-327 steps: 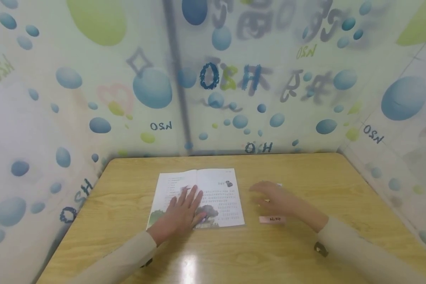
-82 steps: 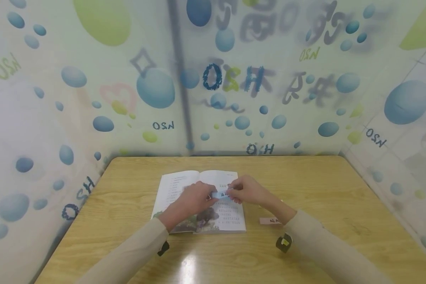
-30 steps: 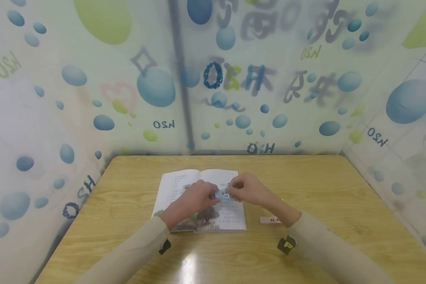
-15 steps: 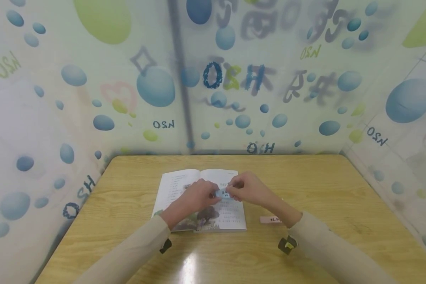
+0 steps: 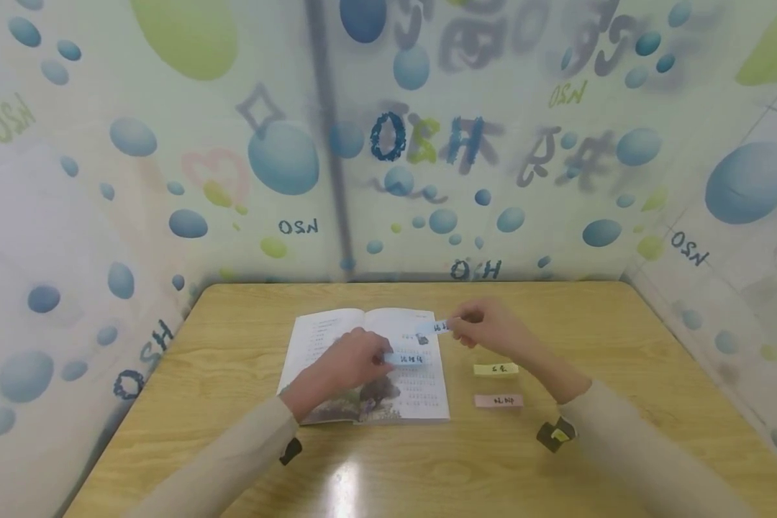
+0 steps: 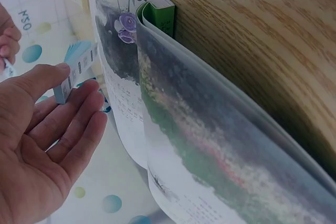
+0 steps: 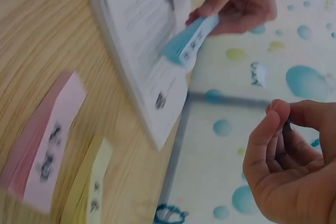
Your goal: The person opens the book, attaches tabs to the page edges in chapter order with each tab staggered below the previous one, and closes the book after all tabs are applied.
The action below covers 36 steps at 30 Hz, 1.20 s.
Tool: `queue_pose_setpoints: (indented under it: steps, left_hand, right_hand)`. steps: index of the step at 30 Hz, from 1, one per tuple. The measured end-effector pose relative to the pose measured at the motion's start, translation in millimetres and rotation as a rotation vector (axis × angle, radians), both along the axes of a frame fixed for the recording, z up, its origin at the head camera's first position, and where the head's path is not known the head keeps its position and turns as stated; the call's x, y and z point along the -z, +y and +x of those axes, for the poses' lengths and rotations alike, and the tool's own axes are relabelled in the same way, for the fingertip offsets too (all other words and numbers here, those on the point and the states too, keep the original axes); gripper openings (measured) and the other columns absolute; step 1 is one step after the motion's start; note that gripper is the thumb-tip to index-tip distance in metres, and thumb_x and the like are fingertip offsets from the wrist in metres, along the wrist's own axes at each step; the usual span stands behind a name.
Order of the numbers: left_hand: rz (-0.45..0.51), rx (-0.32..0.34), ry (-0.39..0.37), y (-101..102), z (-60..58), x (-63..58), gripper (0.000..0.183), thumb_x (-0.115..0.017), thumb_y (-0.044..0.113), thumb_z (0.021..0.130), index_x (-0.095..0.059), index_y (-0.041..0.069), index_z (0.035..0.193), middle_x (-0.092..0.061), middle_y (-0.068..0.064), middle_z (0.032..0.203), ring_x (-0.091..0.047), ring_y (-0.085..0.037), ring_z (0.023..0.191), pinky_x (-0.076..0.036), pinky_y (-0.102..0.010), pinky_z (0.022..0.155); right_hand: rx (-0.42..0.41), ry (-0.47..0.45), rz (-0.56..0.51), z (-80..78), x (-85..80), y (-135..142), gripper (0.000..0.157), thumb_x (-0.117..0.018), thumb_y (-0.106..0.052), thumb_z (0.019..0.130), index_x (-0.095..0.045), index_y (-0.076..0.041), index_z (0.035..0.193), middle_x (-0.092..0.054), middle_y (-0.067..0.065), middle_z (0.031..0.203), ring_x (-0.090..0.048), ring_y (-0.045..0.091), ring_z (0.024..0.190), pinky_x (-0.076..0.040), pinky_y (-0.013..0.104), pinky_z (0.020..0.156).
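My left hand [image 5: 356, 354] pinches a pad of narrow blue sticky notes [image 5: 406, 359] between thumb and fingers, above the right page of an open book [image 5: 421, 403]. Handwriting marks the pad's top sheet, and its loose sheets fan out in the right wrist view [image 7: 178, 45]. Thumb and fingertips of my right hand [image 5: 495, 329] pinch a single blue sticky note [image 5: 440, 326] with writing on it, by the book's upper right edge. That note is apart from the pad; in the right wrist view the fingers mostly hide it.
Right of the book lie a yellow sticky-note pad [image 5: 496, 369] and, nearer me, a pink sticky-note pad [image 5: 498, 401], both with writing. The wooden table [image 5: 233, 345] meets a wall with printed bubbles at the back.
Earlier the left hand lay flat on the book; then both hands held the blue pad. Within the last half second the right hand moved right with one note, uncovering the yellow pad.
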<state>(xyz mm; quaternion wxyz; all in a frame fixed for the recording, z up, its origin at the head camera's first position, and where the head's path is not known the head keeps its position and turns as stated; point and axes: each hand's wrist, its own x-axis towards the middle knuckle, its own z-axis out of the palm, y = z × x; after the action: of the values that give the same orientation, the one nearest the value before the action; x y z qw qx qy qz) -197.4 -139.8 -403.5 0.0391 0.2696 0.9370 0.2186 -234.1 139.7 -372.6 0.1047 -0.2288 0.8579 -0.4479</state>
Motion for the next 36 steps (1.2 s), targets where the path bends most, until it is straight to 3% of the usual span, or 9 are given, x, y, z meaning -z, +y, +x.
queue_pose_setpoints:
  steps: [6, 11, 16, 25, 30, 32, 36]
  left_hand:
    - [-0.003, 0.056, 0.004, -3.4, 8.1, -2.3, 0.022, -0.078, 0.022, 0.092, -0.077, 0.006, 0.106, -0.074, 0.001, 0.086, -0.066, -0.008, 0.075, -0.054, -0.028, 0.07]
    - [0.045, 0.114, -0.063, -2.0, 16.9, -1.4, 0.022, -0.078, 0.022, 0.092, -0.077, 0.007, 0.107, -0.073, 0.005, 0.084, -0.063, -0.002, 0.073, -0.054, -0.025, 0.071]
    - [0.056, 0.155, -0.125, 3.3, 27.2, -1.5, 0.017, -0.077, 0.023, 0.092, -0.077, 0.01, 0.104, -0.071, 0.012, 0.083, -0.061, 0.001, 0.072, -0.053, -0.022, 0.07]
    - [0.009, 0.257, -0.147, 24.9, 44.6, 0.5, 0.01, -0.079, 0.021, 0.091, -0.078, 0.013, 0.097, -0.065, 0.017, 0.075, -0.055, 0.003, 0.064, -0.047, -0.015, 0.062]
    - [-0.086, 0.3, -0.07, 34.9, 55.3, 0.3, 0.009, -0.08, 0.026, 0.089, -0.077, 0.018, 0.09, -0.059, 0.02, 0.067, -0.049, 0.005, 0.057, -0.041, -0.013, 0.059]
    - [-0.13, 0.321, 0.005, 35.6, 57.3, 2.0, 0.011, -0.08, 0.03, 0.089, -0.075, 0.02, 0.086, -0.055, 0.022, 0.064, -0.046, 0.004, 0.055, -0.038, -0.015, 0.061]
    - [-0.192, 0.334, 0.079, 35.5, 59.4, 6.5, 0.017, -0.079, 0.037, 0.088, -0.07, 0.025, 0.081, -0.049, 0.023, 0.06, -0.042, 0.001, 0.054, -0.034, -0.022, 0.066]
  right_hand:
    - [0.065, -0.01, 0.023, -11.1, 8.0, 27.6, 0.014, -0.065, -0.016, 0.1, -0.073, -0.006, 0.095, -0.066, 0.009, 0.082, -0.063, 0.024, 0.075, -0.057, 0.039, 0.073]
    - [0.082, -0.006, 0.037, -14.3, 14.4, 41.8, 0.017, -0.065, -0.016, 0.1, -0.073, -0.002, 0.096, -0.066, 0.01, 0.081, -0.062, 0.023, 0.075, -0.056, 0.034, 0.071]
    - [0.092, -0.022, 0.03, -14.6, 16.6, 46.9, 0.021, -0.065, -0.015, 0.1, -0.073, 0.004, 0.102, -0.066, 0.01, 0.082, -0.063, 0.023, 0.075, -0.057, 0.033, 0.072]
    - [0.077, -0.008, 0.043, -13.8, 16.8, 43.6, 0.019, -0.066, -0.016, 0.1, -0.074, 0.001, 0.102, -0.065, 0.008, 0.079, -0.063, 0.023, 0.075, -0.057, 0.033, 0.071]
    - [0.075, -0.016, 0.049, -12.9, 19.3, 40.6, 0.019, -0.066, -0.014, 0.099, -0.074, 0.002, 0.102, -0.066, 0.007, 0.078, -0.063, 0.023, 0.074, -0.057, 0.034, 0.07]
    - [0.069, -0.013, 0.055, -12.6, 20.0, 40.1, 0.018, -0.065, -0.014, 0.099, -0.074, 0.002, 0.102, -0.066, 0.007, 0.078, -0.063, 0.023, 0.074, -0.057, 0.034, 0.07]
    - [0.058, -0.009, 0.058, -12.0, 21.1, 39.2, 0.016, -0.064, -0.013, 0.1, -0.075, -0.001, 0.097, -0.065, 0.007, 0.075, -0.062, 0.023, 0.072, -0.056, 0.033, 0.069]
